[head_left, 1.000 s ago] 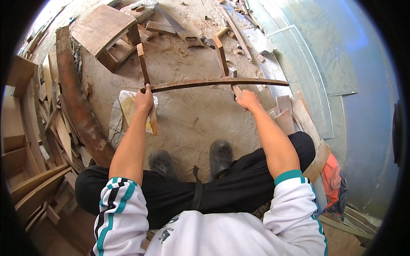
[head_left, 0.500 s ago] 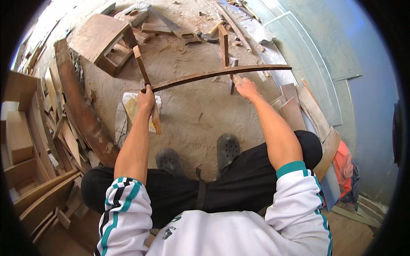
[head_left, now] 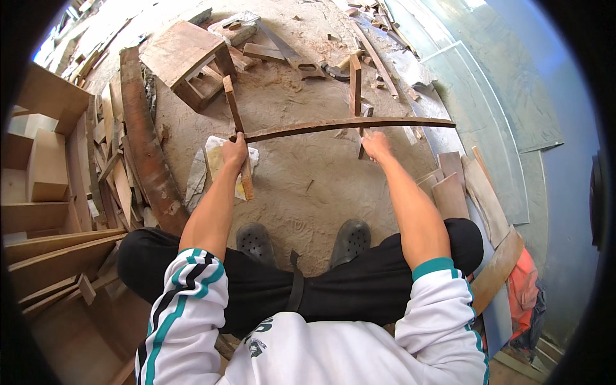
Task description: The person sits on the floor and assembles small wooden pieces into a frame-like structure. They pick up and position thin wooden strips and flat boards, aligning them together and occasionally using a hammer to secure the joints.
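A long, thin, slightly bowed wooden strip (head_left: 321, 128) spans in front of me above the dusty floor, with a short wooden crosspiece (head_left: 233, 102) at its left end. My left hand (head_left: 235, 151) is closed around the wood where these two meet. Farther right, an upright wooden piece (head_left: 355, 86) crosses behind the strip. My right hand (head_left: 377, 145) is closed on a short pale wooden piece just under the strip, its far end hidden behind the strip. How the pieces are joined cannot be made out.
Beyond the strip lie a boxy wooden piece (head_left: 186, 54), a handsaw (head_left: 305, 66) and a hammer (head_left: 337, 72). Wood scraps (head_left: 115, 154) and a wide curved board (head_left: 146, 141) crowd the left. Glass sheets (head_left: 487, 122), boards (head_left: 451, 196) and an orange bag (head_left: 523, 289) are at right.
The view has turned, so the floor things sit farther right. The strip's right end and my right hand have come slightly toward me. Both hands keep their hold.
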### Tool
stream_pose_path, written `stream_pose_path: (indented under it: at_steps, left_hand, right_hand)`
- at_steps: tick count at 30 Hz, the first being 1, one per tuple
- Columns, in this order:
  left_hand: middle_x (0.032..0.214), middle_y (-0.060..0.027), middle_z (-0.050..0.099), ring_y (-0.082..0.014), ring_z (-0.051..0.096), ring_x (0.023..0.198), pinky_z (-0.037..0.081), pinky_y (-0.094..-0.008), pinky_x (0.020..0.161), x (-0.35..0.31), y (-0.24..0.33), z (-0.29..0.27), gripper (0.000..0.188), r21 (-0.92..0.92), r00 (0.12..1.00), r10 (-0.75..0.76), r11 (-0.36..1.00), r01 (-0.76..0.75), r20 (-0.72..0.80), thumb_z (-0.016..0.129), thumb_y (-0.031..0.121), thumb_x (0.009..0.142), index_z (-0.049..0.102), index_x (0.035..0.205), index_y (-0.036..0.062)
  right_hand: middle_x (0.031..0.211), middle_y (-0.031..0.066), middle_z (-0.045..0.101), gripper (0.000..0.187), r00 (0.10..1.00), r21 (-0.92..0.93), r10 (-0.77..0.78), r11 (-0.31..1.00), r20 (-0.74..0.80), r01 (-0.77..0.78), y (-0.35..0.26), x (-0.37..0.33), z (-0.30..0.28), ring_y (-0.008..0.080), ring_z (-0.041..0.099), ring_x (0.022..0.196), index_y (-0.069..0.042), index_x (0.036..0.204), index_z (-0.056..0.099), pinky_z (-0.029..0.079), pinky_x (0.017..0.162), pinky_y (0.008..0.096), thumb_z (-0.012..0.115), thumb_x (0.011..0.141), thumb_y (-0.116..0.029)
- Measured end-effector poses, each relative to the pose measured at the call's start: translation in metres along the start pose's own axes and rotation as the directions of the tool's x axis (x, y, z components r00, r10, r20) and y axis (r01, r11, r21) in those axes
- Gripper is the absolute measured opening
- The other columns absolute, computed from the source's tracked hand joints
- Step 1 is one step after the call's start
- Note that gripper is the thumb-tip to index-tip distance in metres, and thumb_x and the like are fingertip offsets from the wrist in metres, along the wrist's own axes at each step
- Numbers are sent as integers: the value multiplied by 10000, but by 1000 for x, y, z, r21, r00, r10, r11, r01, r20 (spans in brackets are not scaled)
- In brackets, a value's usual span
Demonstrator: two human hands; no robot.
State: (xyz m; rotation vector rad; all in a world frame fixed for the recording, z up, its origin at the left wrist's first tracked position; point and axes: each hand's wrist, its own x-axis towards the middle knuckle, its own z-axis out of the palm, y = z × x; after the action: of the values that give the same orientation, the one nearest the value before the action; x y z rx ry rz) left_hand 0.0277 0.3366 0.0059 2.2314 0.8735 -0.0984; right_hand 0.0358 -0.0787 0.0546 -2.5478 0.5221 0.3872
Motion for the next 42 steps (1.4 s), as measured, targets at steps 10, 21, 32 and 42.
stream_pose_path:
  at_steps: [10, 21, 32, 42]
  left_hand:
    - [1086, -371, 622, -476, 611, 1066, 463, -480, 915, -7, 1, -1, 806, 4, 999, -27, 1000, 27, 30, 522, 600, 863, 624, 1053, -177]
    - [1082, -367, 624, -472, 611, 1068, 467, -472, 924, -1, 4, 10, 810, 48, 999, 21, 999, -24, 45, 513, 610, 865, 629, 1061, -167]
    - [1088, -371, 620, -472, 606, 1077, 469, -472, 925, -10, 6, -1, 817, 67, 998, 40, 997, -44, 58, 515, 611, 865, 623, 1065, -174]
    - [1033, -361, 639, -473, 623, 1028, 472, -478, 904, -17, 4, 0, 758, 23, 998, 50, 998, -51, 35, 542, 578, 866, 648, 995, -161]
  right_hand:
    - [1241, 190, 629, 503, 987, -59, 125, 990, -99, -132, 57, 10, -34, 374, 599, 1150, -81, 1229, 612, 475, 977, 480, 632, 840, -398]
    - [820, 180, 683, 440, 989, -65, -46, 997, -144, 37, 104, 25, -41, 291, 664, 594, -12, 1037, 639, 538, 652, 400, 683, 816, -390]
    - [788, 139, 666, 475, 986, -13, 110, 994, 129, -109, 83, 33, -57, 217, 634, 515, 38, 1124, 565, 490, 432, 358, 685, 837, -321]
    - [678, 93, 602, 315, 960, 104, 157, 977, 230, -185, 71, 17, -66, 196, 583, 475, -5, 990, 552, 442, 385, 366, 641, 888, -290]
